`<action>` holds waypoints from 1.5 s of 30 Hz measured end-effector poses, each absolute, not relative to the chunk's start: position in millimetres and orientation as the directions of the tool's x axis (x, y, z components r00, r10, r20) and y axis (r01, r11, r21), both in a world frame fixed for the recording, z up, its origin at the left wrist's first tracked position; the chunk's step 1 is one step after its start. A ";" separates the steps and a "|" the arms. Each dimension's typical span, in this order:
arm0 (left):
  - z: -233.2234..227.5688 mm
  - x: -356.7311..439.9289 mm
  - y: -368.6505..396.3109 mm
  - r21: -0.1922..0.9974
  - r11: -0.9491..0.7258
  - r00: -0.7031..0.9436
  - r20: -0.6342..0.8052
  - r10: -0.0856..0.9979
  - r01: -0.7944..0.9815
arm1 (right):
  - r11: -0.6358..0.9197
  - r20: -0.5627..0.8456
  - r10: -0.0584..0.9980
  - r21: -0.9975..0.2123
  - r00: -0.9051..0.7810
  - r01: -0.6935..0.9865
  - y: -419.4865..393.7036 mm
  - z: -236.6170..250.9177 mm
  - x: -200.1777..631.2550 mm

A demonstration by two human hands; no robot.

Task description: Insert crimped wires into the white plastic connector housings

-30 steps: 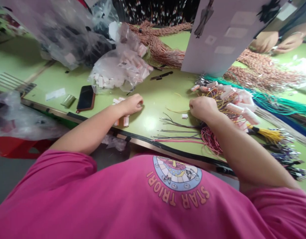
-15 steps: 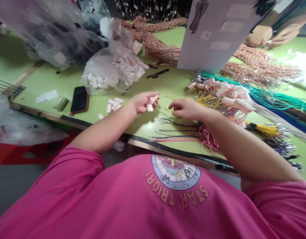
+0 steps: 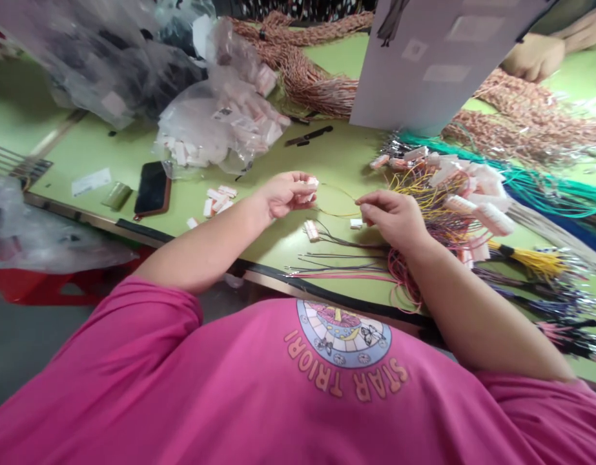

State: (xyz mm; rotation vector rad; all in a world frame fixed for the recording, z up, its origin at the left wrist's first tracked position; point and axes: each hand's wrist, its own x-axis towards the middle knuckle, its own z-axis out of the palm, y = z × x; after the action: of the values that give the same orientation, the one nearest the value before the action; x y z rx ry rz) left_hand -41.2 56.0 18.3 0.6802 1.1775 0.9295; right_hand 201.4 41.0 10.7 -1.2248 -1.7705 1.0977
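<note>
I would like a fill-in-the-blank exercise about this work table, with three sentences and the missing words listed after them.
1. The left hand holds a small ____ connector in its fingers.
2. The right hand pinches a thin ____ wire.
3. The smartphone lies on the ____ table, screen up.

Missing words: white; yellow; green

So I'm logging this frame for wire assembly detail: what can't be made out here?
- Head view, left hand: its curled fingers hide most of the white connector.
- Right hand: whether its fingertips pinch the yellow wire is too small to tell.
- Co-worker's hand: cut off by the top edge and the white card.
- Clear bags: contents blurred by plastic.
</note>
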 end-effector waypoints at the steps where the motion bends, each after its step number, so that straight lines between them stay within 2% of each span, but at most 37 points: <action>1: 22.1 -40.4 54.6 0.846 0.469 0.115 -0.455 0.883 -0.254 | 0.180 0.096 0.957 -0.936 -0.275 0.302 41.6 10.4 203.4; 3: 28.9 -33.6 49.9 0.834 0.462 0.143 -0.440 0.887 -0.303 | 0.165 0.102 0.963 -0.955 -0.251 0.246 42.6 9.3 206.9; 5: 32.0 -21.5 44.2 0.798 0.481 0.181 -0.447 0.876 -0.363 | 0.159 0.085 0.959 -0.952 -0.272 0.263 42.6 8.2 209.0; 9: 22.3 1.7 35.9 0.667 0.594 0.302 -0.512 0.804 -0.449 | 0.235 0.087 0.935 -0.877 -0.343 0.419 38.9 7.6 208.5; 11: 13.1 6.5 34.2 0.634 0.611 0.357 -0.496 0.792 -0.474 | 0.295 0.110 0.927 -0.806 -0.358 0.514 36.5 7.8 206.6; 14: 2.8 6.7 32.0 0.673 0.570 0.360 -0.443 0.821 -0.471 | 0.360 0.138 0.912 -0.719 -0.386 0.594 34.0 7.9 203.6; 19: 1.1 3.1 26.4 0.775 0.490 0.264 -0.414 0.871 -0.400 | 0.447 0.180 0.870 -0.678 -0.458 0.584 32.8 7.3 200.7; 23: 3.0 0.3 25.4 0.796 0.481 0.299 -0.389 0.871 -0.366 | 0.413 0.153 0.893 -0.654 -0.423 0.634 31.3 7.2 200.2; 28: 2.9 -1.4 26.9 0.762 0.548 0.372 -0.425 0.825 -0.345 | 0.387 0.191 0.915 -0.660 -0.354 0.644 30.1 5.7 200.7; 32: -0.8 1.1 25.7 0.799 0.497 0.336 -0.391 0.857 -0.339 | 0.380 0.204 0.921 -0.663 -0.332 0.646 32.3 3.0 201.1; 38: -7.3 4.3 23.8 0.898 0.386 0.267 -0.327 0.907 -0.210 | 0.462 0.284 0.885 -0.637 -0.370 0.617 37.9 -4.1 199.9; 42: -7.0 6.2 21.8 0.963 0.256 0.206 -0.235 0.950 -0.080 | 0.480 0.257 0.872 -0.621 -0.417 0.620 38.6 -6.1 200.6; 45: -7.8 9.1 19.7 0.964 0.262 0.214 -0.247 0.945 -0.044 | 0.502 0.236 0.855 -0.599 -0.462 0.624 37.9 -7.3 200.7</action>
State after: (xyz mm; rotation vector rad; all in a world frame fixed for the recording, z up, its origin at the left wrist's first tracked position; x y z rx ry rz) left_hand 9.1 19.7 -7.8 1.0595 1.1169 0.9039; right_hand 200.7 37.9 -7.3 -1.2108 -2.2352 0.5960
